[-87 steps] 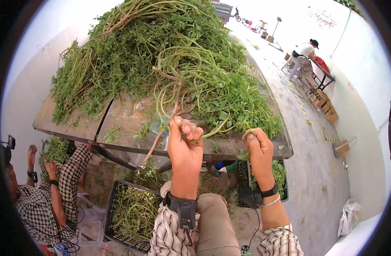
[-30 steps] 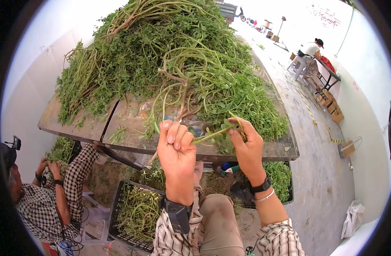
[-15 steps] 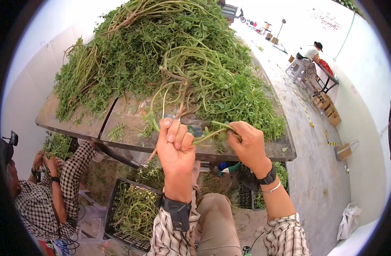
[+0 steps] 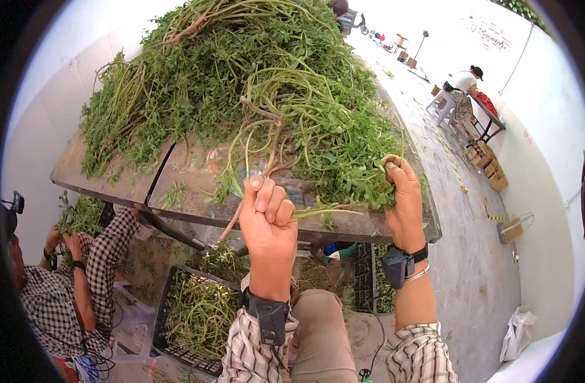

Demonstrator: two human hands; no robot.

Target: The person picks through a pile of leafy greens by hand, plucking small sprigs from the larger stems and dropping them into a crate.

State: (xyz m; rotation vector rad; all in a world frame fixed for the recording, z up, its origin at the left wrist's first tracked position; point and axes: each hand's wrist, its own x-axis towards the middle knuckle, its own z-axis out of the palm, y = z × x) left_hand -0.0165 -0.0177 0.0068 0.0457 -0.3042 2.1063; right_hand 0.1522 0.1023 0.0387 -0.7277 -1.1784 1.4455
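A tall heap of leafy green plants covers much of the wooden table. My left hand, palm up with fingers curled, is closed on plant stems near the table's front edge; a stem sticks out to its right and a brownish root end hangs at its left. My right hand is at the heap's right front side, thumb and fingers pinched on a green sprig, with leaves beside the palm.
Below the table stands a black crate of stems. A person in checkered clothes sits at left, handling greens. Another person bends over a far table at right, near cardboard boxes. A white bag lies by the wall.
My right hand has moved right and up, away from the stems at my left hand, to the heap's right side. My left hand stays closed, shifted slightly right.
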